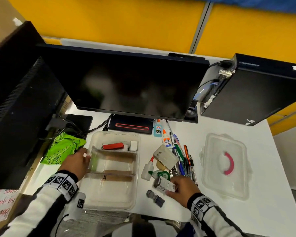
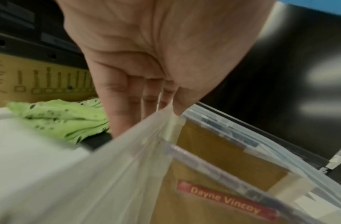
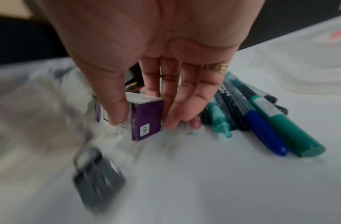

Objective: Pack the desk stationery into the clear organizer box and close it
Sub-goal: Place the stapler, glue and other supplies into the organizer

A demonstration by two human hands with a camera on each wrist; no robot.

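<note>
The clear organizer box [image 1: 135,170] lies open on the white desk, split by cardboard dividers. Its far compartment holds a red stapler [image 1: 113,146] and a white eraser [image 1: 133,145]. My left hand [image 1: 86,156] pinches the box's left rim [image 2: 161,121], thumb inside and fingers outside. My right hand [image 1: 171,189] grips a small purple-and-white box [image 3: 146,122] between thumb and fingers, low over the desk. A dark stamp [image 1: 155,197] lies just in front of it. Pens [image 1: 183,159] and glue bottles [image 1: 167,140] lie beyond. The clear lid [image 1: 225,185] with a pink handle sits to the right.
A black monitor [image 1: 126,86] stands behind the box, with a computer tower [image 1: 256,93] at the back right. A green cloth [image 1: 61,147] and cables [image 1: 72,129] lie to the left. A white squeeze bottle [image 1: 148,170] and a green correction tape [image 1: 162,174] sit among the stationery.
</note>
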